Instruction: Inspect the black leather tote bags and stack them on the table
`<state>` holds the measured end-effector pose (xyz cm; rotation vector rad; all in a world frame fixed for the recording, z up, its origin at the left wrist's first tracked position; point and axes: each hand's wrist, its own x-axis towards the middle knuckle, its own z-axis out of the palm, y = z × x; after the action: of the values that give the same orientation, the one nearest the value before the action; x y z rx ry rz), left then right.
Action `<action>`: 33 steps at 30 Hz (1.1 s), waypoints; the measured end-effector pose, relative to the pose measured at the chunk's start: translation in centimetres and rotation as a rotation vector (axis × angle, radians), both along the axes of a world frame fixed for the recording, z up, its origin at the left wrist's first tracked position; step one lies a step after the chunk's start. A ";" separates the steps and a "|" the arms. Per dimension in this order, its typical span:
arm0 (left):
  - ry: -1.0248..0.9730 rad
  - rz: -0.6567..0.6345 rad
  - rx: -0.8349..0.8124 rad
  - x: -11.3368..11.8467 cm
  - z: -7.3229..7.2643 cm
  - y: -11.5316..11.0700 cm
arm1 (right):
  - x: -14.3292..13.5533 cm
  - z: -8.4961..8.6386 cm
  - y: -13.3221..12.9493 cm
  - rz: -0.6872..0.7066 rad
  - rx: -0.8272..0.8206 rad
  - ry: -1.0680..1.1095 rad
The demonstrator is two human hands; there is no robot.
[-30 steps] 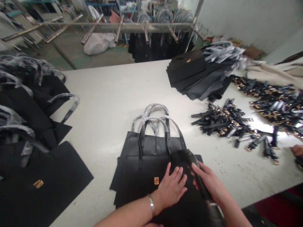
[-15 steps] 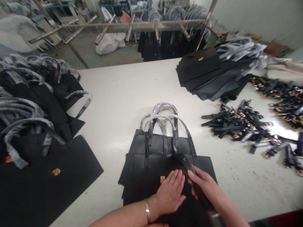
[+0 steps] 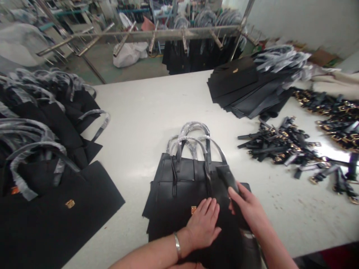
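A stack of black handbag panels (image 3: pixel 182 190) lies in front of me, its handles (image 3: pixel 196 129) wrapped in clear plastic and a small gold clasp (image 3: pixel 193 210) on the top one. My left hand (image 3: pixel 203 224) rests flat on this top panel, just right of the clasp, fingers stretched out. In my right hand (image 3: pixel 244 200) is a long, flat black piece (image 3: pixel 226 175), gripped between thumb and fingers over the panel's right side. Its far end points toward the handles. Something shiny shows near its lower end; its exact kind is unclear.
More black panels with wrapped handles (image 3: pixel 84 201) are piled at left. A fanned stack (image 3: pixel 238 87) lies back right. Loose black straps with gold buckles (image 3: pixel 280 145) are heaped on the white table (image 3: pixel 146 108) at right. Beyond the far edge stands a metal rack (image 3: pixel 157 35).
My right hand has moved slightly right and away from my left hand, carrying the black piece toward the panel's upper right. My left hand stays flat on the panel.
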<state>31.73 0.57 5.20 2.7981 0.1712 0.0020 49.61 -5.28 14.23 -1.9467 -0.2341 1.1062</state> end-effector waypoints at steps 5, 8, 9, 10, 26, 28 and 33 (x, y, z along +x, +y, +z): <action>-0.014 0.085 0.017 1.6 -1.0 1.0 | 2.0 2.6 -8.2 -0.210 -0.111 0.025; -0.023 0.140 0.048 3.4 -1.7 2.0 | 0.5 3.4 -13.2 -0.341 -0.188 0.095; -0.027 0.165 0.063 4.0 -1.8 2.2 | -0.4 3.4 -14.4 -0.374 -0.209 0.122; -0.031 0.194 0.080 4.5 -1.8 2.2 | -1.5 3.4 -15.5 -0.399 -0.231 0.148; -0.056 -0.172 0.051 4.9 -1.2 -3.1 | -6.8 -1.5 -16.1 -0.361 -0.149 0.255; -0.059 -0.156 0.046 4.9 -1.2 -3.1 | -6.6 -1.7 -16.2 -0.335 -0.147 0.244; -0.072 -0.155 0.066 5.1 -1.5 -3.3 | -7.1 -2.4 -17.2 -0.326 -0.136 0.304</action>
<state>36.79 -2.73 3.70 2.8641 -0.0650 0.0715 42.47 -22.51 11.85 -1.8197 0.3201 1.2003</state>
